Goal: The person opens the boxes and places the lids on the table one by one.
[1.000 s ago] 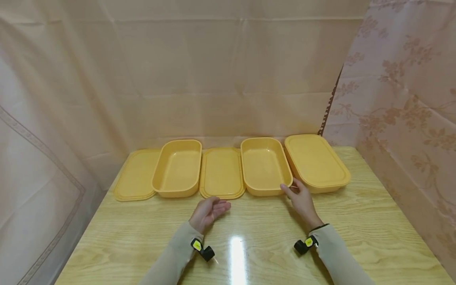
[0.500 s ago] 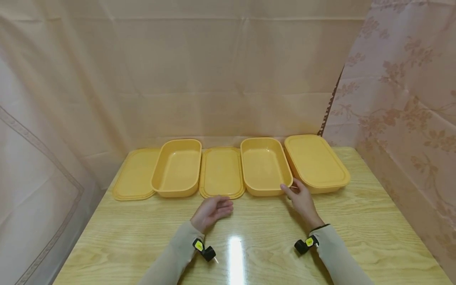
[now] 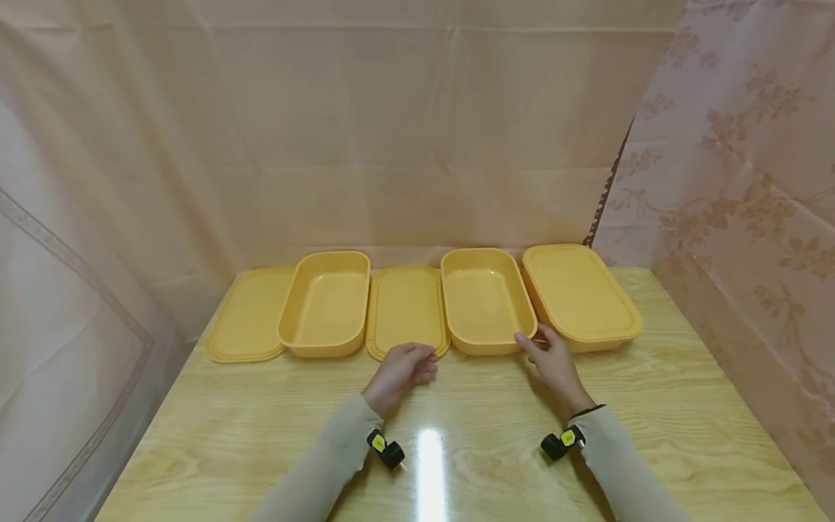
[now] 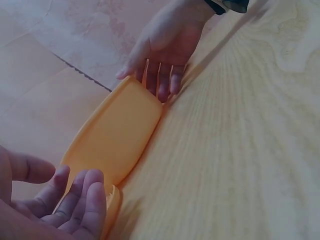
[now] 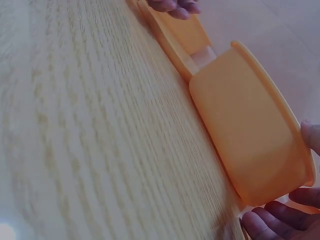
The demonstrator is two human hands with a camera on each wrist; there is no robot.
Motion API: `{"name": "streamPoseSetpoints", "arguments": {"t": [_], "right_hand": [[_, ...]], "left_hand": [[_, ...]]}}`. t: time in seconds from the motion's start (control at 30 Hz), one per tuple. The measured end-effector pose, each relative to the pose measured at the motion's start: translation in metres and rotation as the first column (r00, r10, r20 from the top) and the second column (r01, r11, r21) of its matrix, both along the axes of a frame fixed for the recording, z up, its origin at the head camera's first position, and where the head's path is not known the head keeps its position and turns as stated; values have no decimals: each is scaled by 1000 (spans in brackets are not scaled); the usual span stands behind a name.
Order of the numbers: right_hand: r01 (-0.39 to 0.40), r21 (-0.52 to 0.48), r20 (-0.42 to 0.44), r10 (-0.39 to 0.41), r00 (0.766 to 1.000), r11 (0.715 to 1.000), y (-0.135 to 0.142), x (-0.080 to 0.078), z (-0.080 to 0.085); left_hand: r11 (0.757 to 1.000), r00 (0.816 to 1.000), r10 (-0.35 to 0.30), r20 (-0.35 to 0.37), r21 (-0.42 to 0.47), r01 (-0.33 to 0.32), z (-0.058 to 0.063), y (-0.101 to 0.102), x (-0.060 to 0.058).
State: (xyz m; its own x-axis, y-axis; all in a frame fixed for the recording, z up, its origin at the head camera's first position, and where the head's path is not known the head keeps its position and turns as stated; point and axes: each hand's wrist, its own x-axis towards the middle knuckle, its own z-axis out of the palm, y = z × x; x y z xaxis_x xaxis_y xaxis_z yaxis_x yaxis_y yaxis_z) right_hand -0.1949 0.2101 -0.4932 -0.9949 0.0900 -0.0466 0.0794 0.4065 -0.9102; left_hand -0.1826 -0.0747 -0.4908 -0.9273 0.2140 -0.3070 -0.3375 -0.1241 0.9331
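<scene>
In the head view my right hand (image 3: 556, 364) pinches the front right corner of an open yellow food container (image 3: 485, 349), thumb on the rim and fingers along the outside. The right wrist view shows the same container's wall (image 5: 247, 125) standing on the table, with the right thumb (image 5: 311, 136) at its rim. My left hand (image 3: 404, 373), fingers loosely bent and thumb apart, hovers at the front edge of a flat yellow lid (image 3: 407, 308), covering part of that edge. Seen from the left wrist, the left fingers (image 4: 90, 200) hold nothing.
Left of the middle lid stands a second open yellow container (image 3: 326, 304), with another flat lid (image 3: 251, 319) beside it. A lidded container (image 3: 583, 293) stands at the far right. Curtains (image 3: 404, 130) hang right behind the row on the wooden table (image 3: 483, 435).
My left hand has moved a little right and forward, over the front edge of the middle lid, its fingers bending more. The right hand keeps its grip on the container's corner.
</scene>
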Motion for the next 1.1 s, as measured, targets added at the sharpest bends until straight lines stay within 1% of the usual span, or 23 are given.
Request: {"name": "streamPoseSetpoints", "arguments": {"t": [0.1, 0.2, 0.33, 0.47, 0.53, 0.77, 0.97, 1.1], "right_hand": [[-5, 7, -1, 5, 1000, 1000, 0, 0, 2], [4, 11, -7, -4, 1000, 1000, 1, -2, 2], [20, 9, -4, -20, 1000, 1000, 1, -3, 2], [11, 15, 1, -11, 1000, 1000, 0, -3, 2], [3, 17, -5, -3, 1000, 1000, 0, -3, 2], [-12, 25, -20, 13, 1000, 1000, 3, -1, 2], [-17, 39, -10, 17, 1000, 999, 6, 2, 4], [-34, 40, -28, 36, 999, 999, 7, 4, 7]], "left_hand": [[1000, 999, 7, -32, -10, -7, 4, 8, -5], [999, 998, 38, -52, -29, -39, 7, 19, -9], [992, 994, 80, -78, -93, -87, 11, 33, -11], [983, 988, 86, -128, -153, -105, 13, 42, -11], [979, 984, 88, -156, -167, -114, 13, 45, -12], [970, 970, 124, -207, -182, -163, 12, 52, -13], [949, 957, 159, -243, -228, -216, 13, 55, -12], [936, 950, 172, -262, -256, -240, 14, 57, -12]]}}
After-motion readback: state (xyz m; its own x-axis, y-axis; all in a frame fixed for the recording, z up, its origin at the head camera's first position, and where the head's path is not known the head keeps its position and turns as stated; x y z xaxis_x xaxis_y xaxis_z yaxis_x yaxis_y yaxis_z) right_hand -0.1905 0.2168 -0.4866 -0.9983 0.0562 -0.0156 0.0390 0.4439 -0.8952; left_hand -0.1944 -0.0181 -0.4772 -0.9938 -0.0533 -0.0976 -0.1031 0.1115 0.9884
